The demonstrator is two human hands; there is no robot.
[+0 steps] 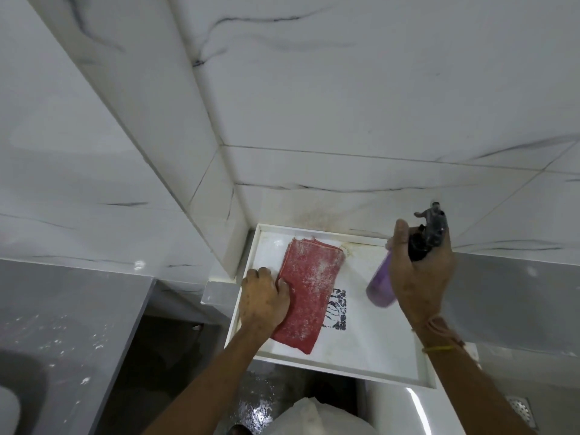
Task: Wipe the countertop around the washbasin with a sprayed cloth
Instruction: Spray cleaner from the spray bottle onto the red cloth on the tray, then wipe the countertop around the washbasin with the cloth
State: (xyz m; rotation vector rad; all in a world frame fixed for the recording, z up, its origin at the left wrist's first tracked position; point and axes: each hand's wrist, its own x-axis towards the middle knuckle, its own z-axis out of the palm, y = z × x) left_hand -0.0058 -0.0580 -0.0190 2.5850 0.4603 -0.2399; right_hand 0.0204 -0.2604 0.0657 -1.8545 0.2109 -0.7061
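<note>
A folded red cloth (309, 290), dusted with white specks, lies flat on a white rimmed shelf (370, 346) set in the wall corner. My left hand (265, 299) presses on the cloth's left edge, fingers curled over it. My right hand (420, 271) holds a purple spray bottle (381, 285) with a black trigger head, raised above the shelf to the right of the cloth. The bottle is tilted, its base toward the cloth. A grey countertop (72, 334) lies at the lower left, with part of a dark basin (22, 381) at its corner.
White marble-look tiled walls rise behind and to the left of the shelf. A black patterned mark (337, 309) sits on the shelf beside the cloth. A floor drain grate (522, 411) shows at bottom right. White fabric (317, 419) lies below the shelf.
</note>
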